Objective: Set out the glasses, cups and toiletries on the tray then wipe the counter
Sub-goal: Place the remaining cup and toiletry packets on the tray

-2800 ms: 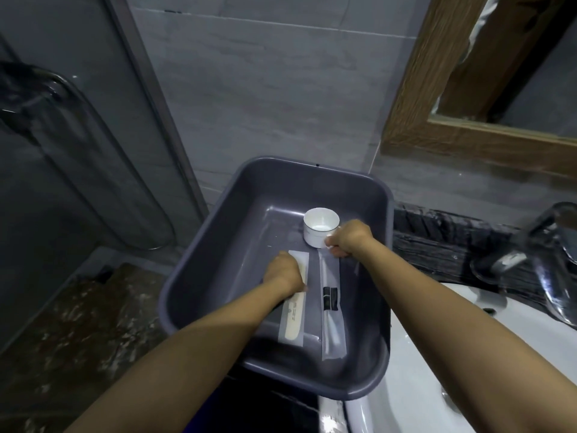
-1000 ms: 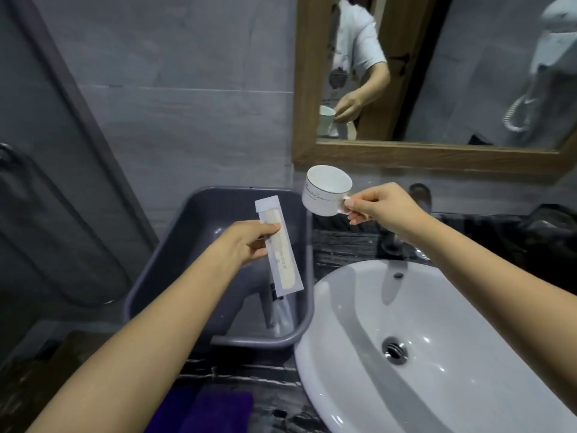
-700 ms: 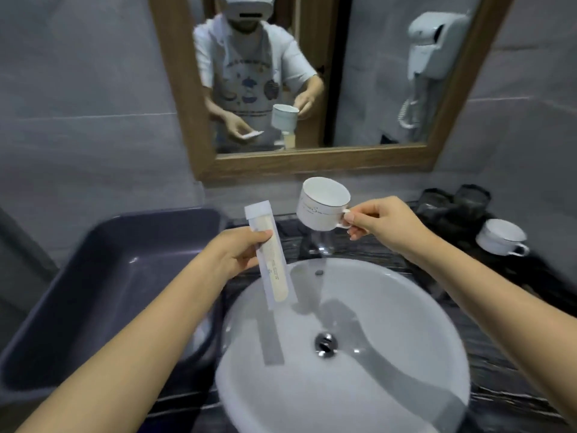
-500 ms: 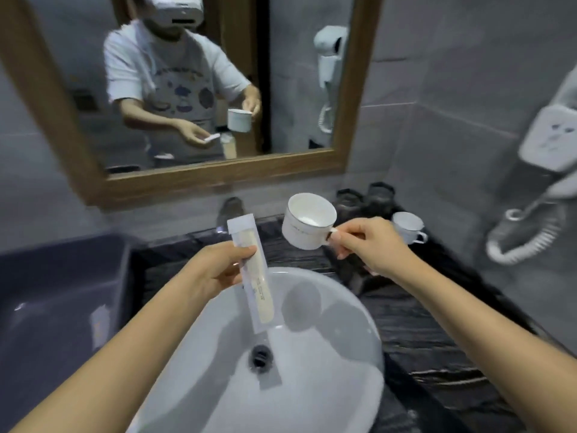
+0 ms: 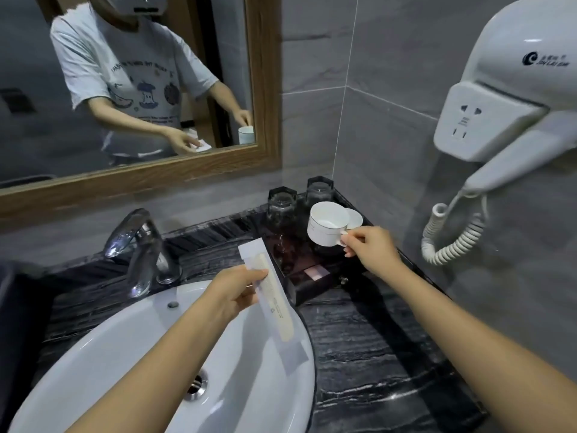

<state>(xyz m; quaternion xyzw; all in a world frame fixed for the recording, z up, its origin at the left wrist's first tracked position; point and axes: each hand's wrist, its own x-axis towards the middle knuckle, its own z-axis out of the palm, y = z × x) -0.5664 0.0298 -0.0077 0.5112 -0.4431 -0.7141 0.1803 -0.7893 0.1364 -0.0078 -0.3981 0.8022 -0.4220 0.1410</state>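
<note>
Toiletries first: the sealed comb packet (image 5: 274,295) was pinched near its top between my left hand's (image 5: 232,293) thumb and fingers, closed on it, its long lower end dangling over the white sink (image 5: 131,348), right of the faucet (image 5: 140,248). Risk there: thin slick wrapper, light grip, so it could slip into the basin and get wet near the drain. Dark tray (image 5: 312,287) sat on the black marble counter (image 5: 368,345) in the corner, with two dark glasses (image 5: 281,207) at its back. My right hand (image 5: 371,246) held a white cup (image 5: 326,225) by its handle, fingers clamped on it, raised above the tray and overlapping a second cup (image 5: 354,218) behind; contact unclear. Risk: setting down fast could clink the cups or knock a glass, since the tray was crowded. Cup tilted too, handle pinch small, could swing or drop.
</note>
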